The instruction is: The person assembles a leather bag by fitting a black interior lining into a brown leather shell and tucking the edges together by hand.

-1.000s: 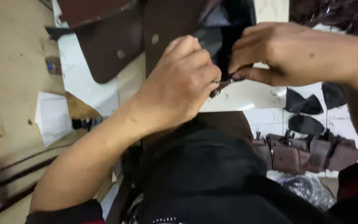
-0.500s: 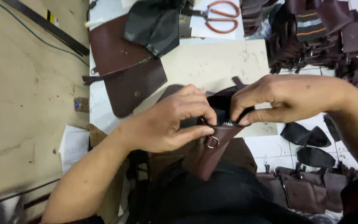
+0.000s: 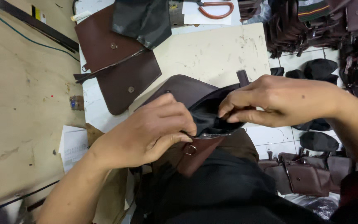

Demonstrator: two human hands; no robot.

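A small brown leather bag with a black lining and a metal ring lies across my lap at the bench edge. My left hand pinches the near edge of its open mouth by the zipper. My right hand grips the far edge of the mouth, fingers curled onto the lining. Both hands hold the opening apart.
Brown leather flaps with snaps and a black sheet lie on the white bench. Orange-handled scissors sit at the top. Piles of finished brown bags and black pieces lie on the tiled floor to the right.
The view has tilted down and steadied. The bag has come lower onto my lap, and my hands have shifted from its zipper end to pulling the mouth open.
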